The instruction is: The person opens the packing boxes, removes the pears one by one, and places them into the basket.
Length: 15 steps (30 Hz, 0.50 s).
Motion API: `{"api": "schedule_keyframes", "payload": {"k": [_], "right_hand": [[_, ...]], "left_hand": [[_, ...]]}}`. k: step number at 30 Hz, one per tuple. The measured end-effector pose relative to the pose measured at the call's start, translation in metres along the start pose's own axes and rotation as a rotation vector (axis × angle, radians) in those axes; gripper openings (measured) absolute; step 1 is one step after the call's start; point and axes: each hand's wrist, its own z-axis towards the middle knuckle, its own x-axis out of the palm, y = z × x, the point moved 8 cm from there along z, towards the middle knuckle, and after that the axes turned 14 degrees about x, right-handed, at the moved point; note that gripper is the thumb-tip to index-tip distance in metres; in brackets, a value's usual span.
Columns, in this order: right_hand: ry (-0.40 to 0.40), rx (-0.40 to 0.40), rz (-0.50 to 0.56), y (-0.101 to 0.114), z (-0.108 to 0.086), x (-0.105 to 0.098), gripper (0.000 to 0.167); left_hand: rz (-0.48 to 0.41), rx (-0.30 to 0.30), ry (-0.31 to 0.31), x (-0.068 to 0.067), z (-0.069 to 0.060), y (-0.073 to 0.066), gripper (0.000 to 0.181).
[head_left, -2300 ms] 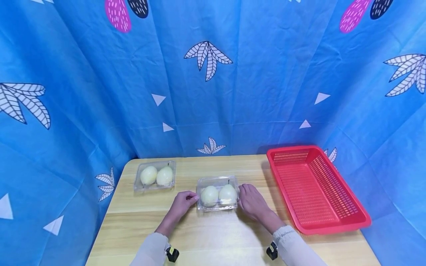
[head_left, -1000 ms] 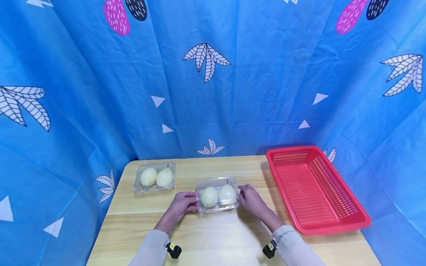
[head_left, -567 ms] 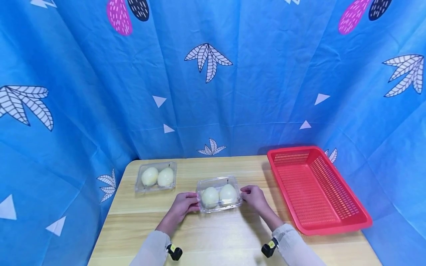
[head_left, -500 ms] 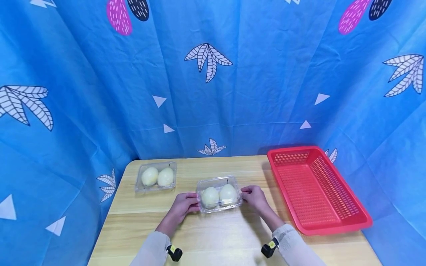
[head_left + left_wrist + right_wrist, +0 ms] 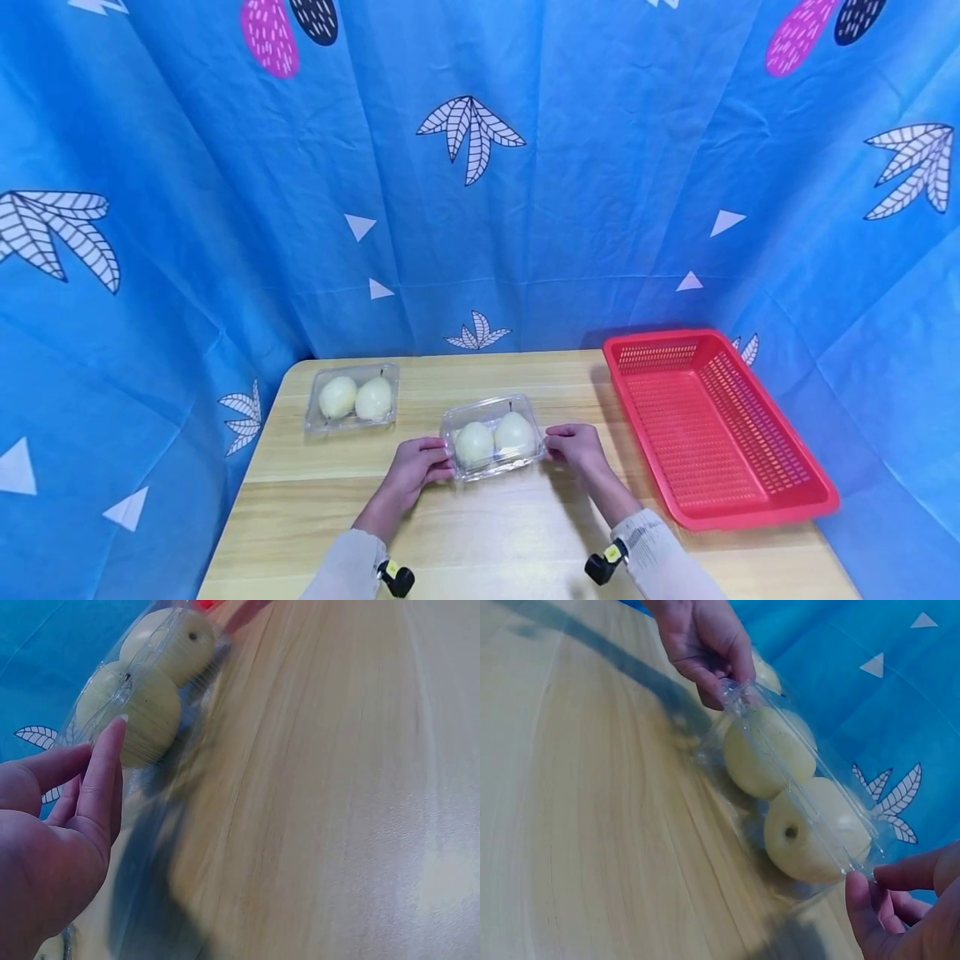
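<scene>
A clear plastic clamshell box [image 5: 489, 408] holding two pale yellow pears [image 5: 514, 433] is at the middle of the table, slightly turned. My left hand [image 5: 418, 465] pinches its left end between thumb and fingers. At the right front corner, my right hand [image 5: 576, 446] pinches the rim. The right wrist view shows both hands on the lid edge, with right thumb and forefinger [image 5: 896, 881] at the near corner. In the left wrist view the box [image 5: 199, 690] appears tilted, and a shadow lies below it. The lid looks closed.
A second clear box [image 5: 318, 423] with two pears stands at the table's back left. On the right sits a red plastic basket [image 5: 693, 433] with perforated walls and nothing in it. A blue patterned curtain [image 5: 585, 208] encloses the wooden table [image 5: 480, 542].
My left hand has gone from touching the box's left end to gripping it. My right hand has shifted slightly right along the box's end. The box has turned a little and its right side sits farther right.
</scene>
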Motion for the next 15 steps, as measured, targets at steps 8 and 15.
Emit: {"api": "schedule_keyframes", "payload": {"k": [8,15], "right_hand": [[-0.005,0.036,0.068,-0.0032,0.0003,-0.0009,0.031],[0.002,0.058,0.147,-0.0056,0.0024,0.0013,0.034]], "left_hand": [[-0.037,0.005,-0.019,0.0019,0.0006,0.0069,0.036],[-0.076,-0.002,-0.006,0.005,-0.0021,0.0083,0.034]]}}
